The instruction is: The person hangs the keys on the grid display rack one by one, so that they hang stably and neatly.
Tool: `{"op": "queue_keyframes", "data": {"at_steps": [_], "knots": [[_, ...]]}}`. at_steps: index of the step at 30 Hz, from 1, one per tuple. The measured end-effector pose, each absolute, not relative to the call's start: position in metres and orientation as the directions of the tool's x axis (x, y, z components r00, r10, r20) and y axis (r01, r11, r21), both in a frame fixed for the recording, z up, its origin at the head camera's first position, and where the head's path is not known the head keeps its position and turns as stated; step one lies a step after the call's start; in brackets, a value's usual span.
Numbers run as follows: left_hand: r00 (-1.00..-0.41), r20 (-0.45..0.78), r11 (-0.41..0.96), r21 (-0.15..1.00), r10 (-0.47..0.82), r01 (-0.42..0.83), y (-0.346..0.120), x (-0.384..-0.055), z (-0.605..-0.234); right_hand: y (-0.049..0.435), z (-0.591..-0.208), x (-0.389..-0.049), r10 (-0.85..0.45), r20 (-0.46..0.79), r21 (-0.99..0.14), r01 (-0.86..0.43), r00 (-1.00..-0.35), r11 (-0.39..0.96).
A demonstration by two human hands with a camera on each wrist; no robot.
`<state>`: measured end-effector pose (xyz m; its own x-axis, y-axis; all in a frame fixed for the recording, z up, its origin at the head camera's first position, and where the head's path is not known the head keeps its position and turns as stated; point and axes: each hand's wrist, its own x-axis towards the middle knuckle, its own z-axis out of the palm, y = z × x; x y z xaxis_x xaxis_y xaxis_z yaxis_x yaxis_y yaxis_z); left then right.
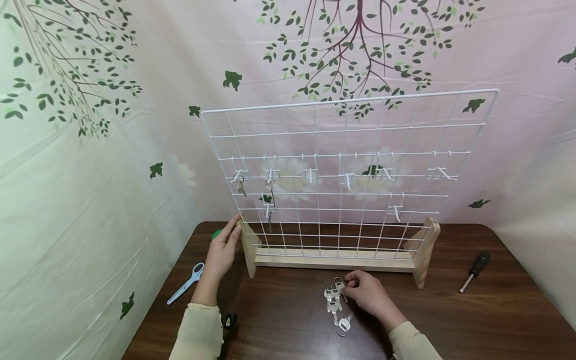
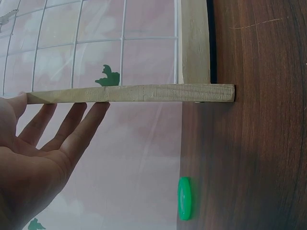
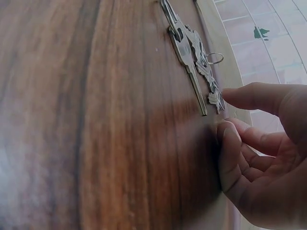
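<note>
The white wire-and-wood rack (image 1: 335, 263) is touched by the left hand (image 1: 220, 255), its fingers nearly straight; before it, silver metal keys (image 1: 333, 304) lie on the brown wooden surface (image 1: 279, 320). Beside these, the right hand's (image 1: 368, 293) fingers are parted, nothing visibly pinched; one metal ring (image 1: 338, 278) is best lifted singly.

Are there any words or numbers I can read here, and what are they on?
No words or numbers can be read in any view.
Black object by the left sleeve: a small pale mark, too small to read.
Keys: any markings are too small to read.
</note>
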<state>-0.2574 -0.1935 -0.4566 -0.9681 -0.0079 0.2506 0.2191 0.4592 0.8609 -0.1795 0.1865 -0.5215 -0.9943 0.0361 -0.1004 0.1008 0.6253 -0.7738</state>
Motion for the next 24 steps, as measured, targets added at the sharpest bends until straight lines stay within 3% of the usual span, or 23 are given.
{"op": "queue_keyframes", "data": {"at_steps": [24], "knots": [[-0.97, 0.243, 0.485, 0.849, -0.009, 0.209, -0.194, -0.257, -0.458, 0.174, -0.522, -0.183, 0.043, -0.065, -0.709, 0.077, -0.997, 0.701]]}}
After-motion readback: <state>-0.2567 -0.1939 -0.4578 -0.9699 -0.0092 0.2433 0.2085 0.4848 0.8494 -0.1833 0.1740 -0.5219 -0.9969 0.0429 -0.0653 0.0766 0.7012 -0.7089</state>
